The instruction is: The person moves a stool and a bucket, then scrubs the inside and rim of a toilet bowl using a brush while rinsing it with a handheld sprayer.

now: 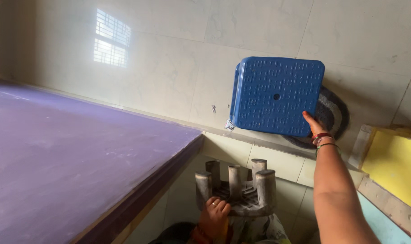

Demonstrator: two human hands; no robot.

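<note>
My right hand [314, 126] grips the near right corner of a blue square plastic stool [277, 95], whose patterned seat with a small centre hole faces me, held above the tiled floor. Several bangles circle that wrist. Lower down, my left hand [213, 216] clasps the rim of a grey, dusty plastic stool [239, 190] turned upside down, its several stubby legs pointing up. The two stools are apart, the blue one higher in view than the grey one.
A broad purple surface [56, 158] with a dark edge fills the left side. Pale floor tiles [169, 68] carry a window's reflection. A round grey striped mat [335, 114] lies partly behind the blue stool. A yellow panel [395, 167] stands at the right.
</note>
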